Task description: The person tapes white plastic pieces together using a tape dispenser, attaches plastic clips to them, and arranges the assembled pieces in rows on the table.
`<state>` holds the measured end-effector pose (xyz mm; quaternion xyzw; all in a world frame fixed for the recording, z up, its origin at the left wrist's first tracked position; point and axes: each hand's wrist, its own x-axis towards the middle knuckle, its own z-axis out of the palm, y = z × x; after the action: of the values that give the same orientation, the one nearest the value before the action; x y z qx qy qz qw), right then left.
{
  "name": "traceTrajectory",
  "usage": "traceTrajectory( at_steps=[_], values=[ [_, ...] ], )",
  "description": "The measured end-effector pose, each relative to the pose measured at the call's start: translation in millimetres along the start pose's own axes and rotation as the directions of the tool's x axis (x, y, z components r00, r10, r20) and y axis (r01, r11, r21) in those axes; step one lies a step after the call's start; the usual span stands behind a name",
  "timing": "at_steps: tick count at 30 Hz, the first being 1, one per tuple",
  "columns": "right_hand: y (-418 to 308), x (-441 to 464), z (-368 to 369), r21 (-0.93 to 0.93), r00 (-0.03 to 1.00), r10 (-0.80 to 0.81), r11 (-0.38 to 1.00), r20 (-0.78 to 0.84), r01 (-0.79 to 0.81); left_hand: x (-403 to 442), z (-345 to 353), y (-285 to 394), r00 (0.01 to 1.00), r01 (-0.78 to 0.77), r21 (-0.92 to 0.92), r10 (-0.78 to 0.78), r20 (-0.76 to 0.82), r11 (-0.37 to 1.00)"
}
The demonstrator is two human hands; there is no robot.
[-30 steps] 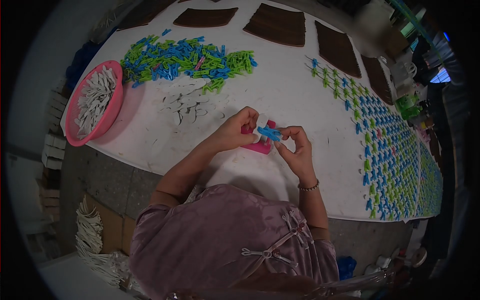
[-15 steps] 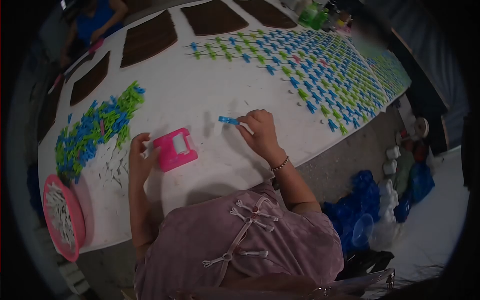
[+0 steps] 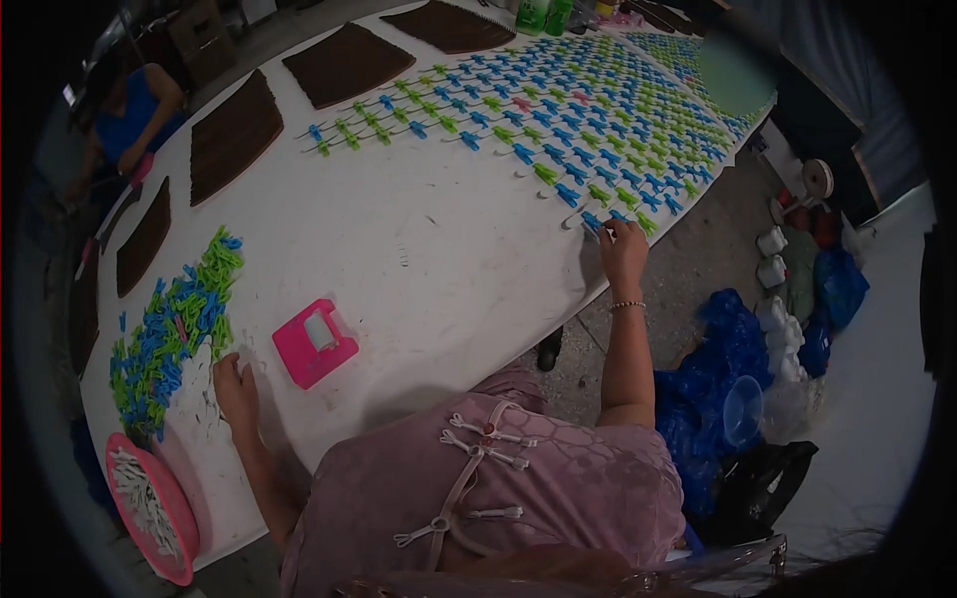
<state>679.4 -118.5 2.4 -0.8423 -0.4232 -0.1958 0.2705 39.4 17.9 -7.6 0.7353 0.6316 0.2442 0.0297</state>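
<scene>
My right hand (image 3: 624, 254) is at the table's right edge, its fingers closed on a blue clothespin (image 3: 590, 222) at the near end of the laid-out rows. White tabs stick out from the row ends there. My left hand (image 3: 236, 391) is half curled at the edge of some loose white strips (image 3: 202, 394), thumb and fingers a little apart, with nothing visible in it. Right of it sits a pink tape dispenser (image 3: 296, 356) with a pale roll. Beyond the strips lies a heap of blue and green clothespins (image 3: 179, 329).
A pink basin (image 3: 189, 495) of white pieces stands at the near left corner. Several brown panels (image 3: 234, 135) lie along the far side, where a person in blue (image 3: 140, 115) sits. Green bottles (image 3: 543, 15) stand at the back. Blue bags (image 3: 713, 359) lie on the floor at right.
My right hand has carried the blue clothespin right, from mid-table to the rows. My left hand has moved from beside the tape dispenser to the white strips. The view has shifted.
</scene>
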Motion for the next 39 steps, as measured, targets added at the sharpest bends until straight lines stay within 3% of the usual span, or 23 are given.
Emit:
traceTrajectory(
  at_steps=[1,3,17,19,22,25,26,28,29,31,33,37,39],
  values=[
    [0,3,1,0.002,1.000,0.003,1.000,-0.002,-0.003,0,-3,6,0.998,0.058,-0.040,-0.057,0.030,0.998],
    [-1,8,2,-0.016,0.996,0.074,0.997,0.050,-0.073,0,-2,2,0.998,0.044,-0.030,-0.043,0.037,0.999],
    [3,17,12,-0.067,0.987,0.107,0.993,0.123,-0.099,-7,-11,-6,0.995,0.012,-0.063,-0.006,0.097,0.998],
    [3,17,10,-0.080,0.985,0.109,0.992,0.131,-0.099,-6,-11,-7,0.994,-0.109,-0.050,0.110,0.014,0.993],
    [-1,15,5,-0.099,0.987,0.103,0.991,0.121,-0.091,-5,-14,-11,0.993,-0.091,-0.004,0.091,0.080,0.996],
    [-11,14,-2,-0.111,0.995,0.073,0.992,0.064,-0.066,-3,-21,-11,0.990,-0.131,-0.022,0.132,0.042,0.991],
    [-16,14,-4,-0.087,0.998,0.047,0.995,0.030,-0.044,-3,-25,-8,0.991,-0.125,-0.020,0.126,0.041,0.992],
    [-31,16,-8,-0.054,1.000,0.009,0.998,0.004,-0.009,1,-43,12,0.996,0.084,-0.160,-0.079,0.035,0.983],
    [-43,16,-10,0.035,0.998,-0.058,0.998,-0.012,0.058,3,-42,8,0.995,0.104,-0.151,-0.100,0.030,0.983],
    [-75,15,-8,0.155,0.988,-0.154,0.976,-0.014,0.155,8,-36,-8,0.980,0.090,-0.491,-0.164,-0.110,0.867],
    [-120,9,-5,0.367,0.956,-0.293,0.892,0.030,0.262,15,-34,6,0.958,0.100,-0.801,-0.276,-0.083,0.590],
    [-223,-24,-3,0.639,0.824,-0.566,0.642,0.021,0.424,20,-30,60,0.962,0.151,-0.921,-0.267,0.054,0.360],
    [-268,-44,-6,0.728,0.658,-0.748,0.405,-0.084,0.553,18,-28,82,0.954,0.216,-0.925,-0.270,0.131,0.314]
  ],
)
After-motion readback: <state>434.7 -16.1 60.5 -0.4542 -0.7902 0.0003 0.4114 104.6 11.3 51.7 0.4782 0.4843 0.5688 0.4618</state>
